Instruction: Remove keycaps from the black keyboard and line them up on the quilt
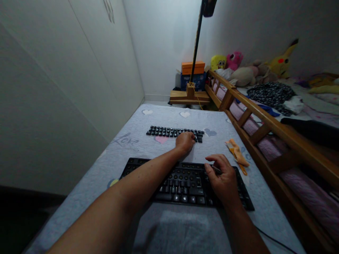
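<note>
Left hand (185,141) reaches far, fingers curled at the right end of rows of loose black plastic keycaps (164,132), pinch unclear; rows probably preserve key order. Right hand (225,180) pinches a thin dark tool (216,169) between thumb and fingers over the partly stripped black keyboard (182,173), near side, likely for close control.

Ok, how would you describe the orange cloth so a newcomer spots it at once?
Start at the table cover, pale blue with hearts, and find the black plastic keyboard. Beyond its right end, towards the brown wooden bed rail, lies a small, crumpled cloth, light orange. Its loose folds set it apart from the slim, stiff orange-handled tool it touches.
</note>
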A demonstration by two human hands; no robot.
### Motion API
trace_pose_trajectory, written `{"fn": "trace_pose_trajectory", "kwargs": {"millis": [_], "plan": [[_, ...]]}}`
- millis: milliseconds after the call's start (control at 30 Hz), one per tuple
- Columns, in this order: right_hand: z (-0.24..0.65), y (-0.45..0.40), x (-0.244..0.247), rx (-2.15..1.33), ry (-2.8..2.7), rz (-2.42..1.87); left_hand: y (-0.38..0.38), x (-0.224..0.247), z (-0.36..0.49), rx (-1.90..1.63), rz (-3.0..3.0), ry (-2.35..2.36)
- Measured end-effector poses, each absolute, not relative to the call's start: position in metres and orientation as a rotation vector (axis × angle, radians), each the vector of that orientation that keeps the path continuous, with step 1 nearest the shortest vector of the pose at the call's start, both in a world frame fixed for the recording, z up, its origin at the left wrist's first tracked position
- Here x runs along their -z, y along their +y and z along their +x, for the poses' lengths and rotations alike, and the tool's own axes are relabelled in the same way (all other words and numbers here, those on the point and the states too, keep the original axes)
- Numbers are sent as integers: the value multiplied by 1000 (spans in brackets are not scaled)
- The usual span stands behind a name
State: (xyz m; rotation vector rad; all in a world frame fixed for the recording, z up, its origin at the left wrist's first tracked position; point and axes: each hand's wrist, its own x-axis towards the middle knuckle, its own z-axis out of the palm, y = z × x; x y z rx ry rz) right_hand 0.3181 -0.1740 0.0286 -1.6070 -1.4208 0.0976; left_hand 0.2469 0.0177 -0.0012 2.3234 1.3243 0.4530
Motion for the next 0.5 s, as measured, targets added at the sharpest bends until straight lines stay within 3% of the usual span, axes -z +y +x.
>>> {"fn": "trace_pose_trajectory", "kwargs": {"millis": [500], "plan": [[319,-174,-28,-107,-1409,-1614,16,-2,246,-448,2319,1326]]}}
